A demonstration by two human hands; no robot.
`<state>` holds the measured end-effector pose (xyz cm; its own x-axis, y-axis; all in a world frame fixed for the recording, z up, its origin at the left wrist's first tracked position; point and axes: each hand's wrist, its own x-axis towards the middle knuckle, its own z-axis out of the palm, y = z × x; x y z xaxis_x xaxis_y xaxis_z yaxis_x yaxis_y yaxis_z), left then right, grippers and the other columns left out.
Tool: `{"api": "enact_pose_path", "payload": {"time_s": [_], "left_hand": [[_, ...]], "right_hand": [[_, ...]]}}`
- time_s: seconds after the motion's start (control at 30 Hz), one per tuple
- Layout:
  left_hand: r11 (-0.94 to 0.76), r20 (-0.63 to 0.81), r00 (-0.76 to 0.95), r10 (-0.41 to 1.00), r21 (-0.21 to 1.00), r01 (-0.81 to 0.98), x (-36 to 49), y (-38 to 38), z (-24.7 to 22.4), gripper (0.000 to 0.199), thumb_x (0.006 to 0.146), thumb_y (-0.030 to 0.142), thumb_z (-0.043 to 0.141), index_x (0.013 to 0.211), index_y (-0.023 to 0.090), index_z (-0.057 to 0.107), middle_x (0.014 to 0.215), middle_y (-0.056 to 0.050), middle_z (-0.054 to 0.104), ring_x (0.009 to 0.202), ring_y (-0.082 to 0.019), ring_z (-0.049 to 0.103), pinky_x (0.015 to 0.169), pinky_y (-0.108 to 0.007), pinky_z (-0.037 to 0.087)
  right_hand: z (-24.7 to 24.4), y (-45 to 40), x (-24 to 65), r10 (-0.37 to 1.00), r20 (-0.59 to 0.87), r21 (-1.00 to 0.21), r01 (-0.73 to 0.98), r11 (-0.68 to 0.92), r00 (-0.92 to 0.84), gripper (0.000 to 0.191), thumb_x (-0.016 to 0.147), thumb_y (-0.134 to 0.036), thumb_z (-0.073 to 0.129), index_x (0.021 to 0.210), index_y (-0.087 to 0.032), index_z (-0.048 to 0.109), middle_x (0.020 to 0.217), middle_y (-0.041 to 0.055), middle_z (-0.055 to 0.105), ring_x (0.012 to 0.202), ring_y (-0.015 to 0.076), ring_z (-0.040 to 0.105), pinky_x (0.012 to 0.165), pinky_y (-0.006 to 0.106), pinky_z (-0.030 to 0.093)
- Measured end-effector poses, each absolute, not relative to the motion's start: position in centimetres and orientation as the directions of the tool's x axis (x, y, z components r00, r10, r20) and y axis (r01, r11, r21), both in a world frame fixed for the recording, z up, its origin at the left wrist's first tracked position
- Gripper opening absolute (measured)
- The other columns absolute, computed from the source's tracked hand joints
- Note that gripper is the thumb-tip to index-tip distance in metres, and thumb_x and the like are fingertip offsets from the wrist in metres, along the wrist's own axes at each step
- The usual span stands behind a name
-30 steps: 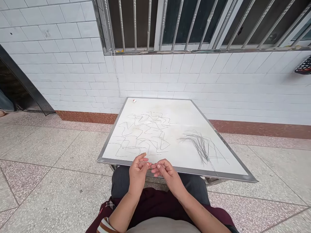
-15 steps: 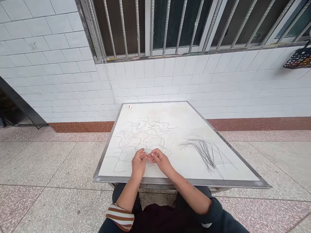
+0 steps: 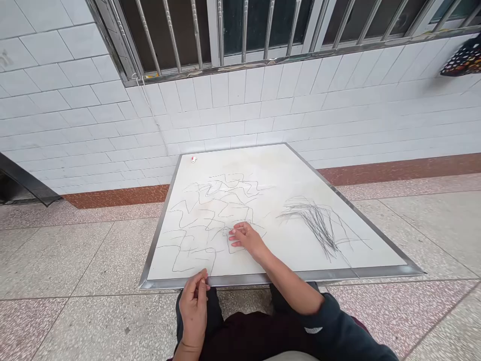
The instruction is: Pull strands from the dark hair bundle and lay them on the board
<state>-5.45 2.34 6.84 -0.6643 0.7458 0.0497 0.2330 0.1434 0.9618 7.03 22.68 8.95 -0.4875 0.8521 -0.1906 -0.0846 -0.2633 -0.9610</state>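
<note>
Many thin dark bent wires (image 3: 210,210) lie spread over the left and middle of the white table (image 3: 270,165). On the right rests a loose bundle of long, thin, dark wires (image 3: 319,228), a few strands straying outward. My left hand (image 3: 194,303) is at the table's near edge, thumb and fingers pinched together; what they hold, if anything, is too fine to make out. One bent wire ends close to its fingertips. My right hand (image 3: 248,240) hovers over or touches the nearer bent wires, its fingers curved and apart.
A metal rim (image 3: 165,284) frames the table. A small red-and-white object (image 3: 194,159) sits at its far left corner. Behind stands a white tiled wall (image 3: 240,110) with a barred window (image 3: 255,30). A dotted bag (image 3: 462,57) hangs at the right.
My hands were together over the near middle of the table. My left hand has drawn back to the near edge; my right hand stays over the wires with its fingers spread more. The view has tilted slightly.
</note>
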Motion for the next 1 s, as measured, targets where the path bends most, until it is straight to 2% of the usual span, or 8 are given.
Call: {"api": "enact_pose_path", "payload": {"time_s": [0.2,0.37,0.43,0.53,0.63,0.77,0.9,1.0], "left_hand": [[0.096,0.184,-0.637,0.749,0.92,0.379,-5.2,0.2,5.3,0.027,0.085,0.037,0.052,0.102,0.022,0.067,0.101,-0.007,0.067,0.066,-0.016,0.061,0.067,-0.031,0.051],[0.053,0.232,-0.6,0.766,0.907,0.419,-4.5,-0.2,5.9,0.025,0.085,0.034,0.052,0.101,0.023,0.068,0.102,-0.008,0.066,0.086,-0.021,0.062,0.078,-0.033,0.051],[0.042,0.26,-0.576,0.775,0.888,0.458,-4.4,-0.4,6.0,0.024,0.085,0.033,0.053,0.1,0.023,0.068,0.102,-0.008,0.066,0.094,-0.022,0.061,0.084,-0.035,0.049],[0.037,0.279,-0.543,0.792,0.866,0.499,-4.5,-1.0,5.5,0.025,0.086,0.032,0.051,0.101,0.022,0.067,0.103,-0.008,0.066,0.094,-0.021,0.061,0.085,-0.035,0.049],[0.046,0.264,-0.509,0.819,0.855,0.517,-5.0,-1.7,4.1,0.024,0.086,0.032,0.051,0.103,0.024,0.066,0.105,-0.007,0.065,0.092,-0.021,0.062,0.082,-0.034,0.051],[0.047,0.274,-0.457,0.847,0.816,0.576,-5.9,-1.8,2.4,0.027,0.085,0.034,0.051,0.106,0.025,0.065,0.104,-0.006,0.066,0.081,-0.02,0.065,0.075,-0.034,0.054],[0.041,0.279,-0.384,0.88,0.762,0.646,-6.3,-1.5,1.6,0.029,0.086,0.036,0.05,0.109,0.026,0.063,0.102,-0.005,0.068,0.068,-0.018,0.066,0.069,-0.031,0.055],[0.038,0.266,-0.314,0.912,0.705,0.708,-6.2,-1.3,1.6,0.031,0.086,0.039,0.05,0.11,0.026,0.063,0.102,-0.004,0.069,0.07,-0.017,0.068,0.066,-0.027,0.056]], "right_hand": [[9.1,22.3,8.4,0.888,-0.177,-0.966,-0.098,-0.239,-0.424,0.025,0.077,-0.04,0.061,0.092,-0.022,0.055,0.103,0.0052,0.057,0.074,0.0167,0.067,0.06,0.032,0.058],[9.6,22.1,9.8,0.917,-0.147,-0.966,-0.147,-0.214,-0.371,0.025,0.078,-0.038,0.059,0.099,-0.024,0.057,0.102,0.0041,0.059,0.071,0.015,0.066,0.059,0.03,0.057],[10.0,21.8,10.7,0.939,-0.096,-0.972,-0.172,-0.159,-0.329,0.025,0.079,-0.04,0.056,0.099,-0.024,0.057,0.102,0.0031,0.06,0.068,0.0134,0.065,0.058,0.029,0.055],[10.2,20.7,12.5,0.965,-0.004,-0.984,-0.172,-0.05,-0.26,0.026,0.08,-0.044,0.053,0.093,-0.023,0.057,0.102,0.0031,0.06,0.059,0.0102,0.06,0.05,0.026,0.051],[9.1,18.6,14.4,0.976,0.042,-0.993,-0.112,0.018,-0.214,0.027,0.082,-0.047,0.051,0.09,-0.022,0.056,0.092,0.0024,0.063,0.049,0.0085,0.053,0.044,0.023,0.043],[6.6,15.3,16.3,0.946,0.129,-0.99,0.021,0.141,-0.298,0.025,0.088,-0.042,0.043,0.094,-0.023,0.057,0.069,-0.0009,0.061,0.041,0.0092,0.047,0.044,0.024,0.04],[5.4,13.9,17.3,0.881,0.244,-0.924,0.179,0.338,-0.405,0.025,0.092,-0.033,0.037,0.094,-0.022,0.059,0.078,0.002,0.063,0.048,0.0102,0.054,0.053,0.026,0.046],[5.7,14.9,18.2,0.849,0.379,-0.808,0.317,0.497,-0.368,0.025,0.092,-0.025,0.035,0.096,-0.022,0.06,0.086,0.003,0.064,0.06,0.012,0.06,0.064,0.027,0.049]]}}
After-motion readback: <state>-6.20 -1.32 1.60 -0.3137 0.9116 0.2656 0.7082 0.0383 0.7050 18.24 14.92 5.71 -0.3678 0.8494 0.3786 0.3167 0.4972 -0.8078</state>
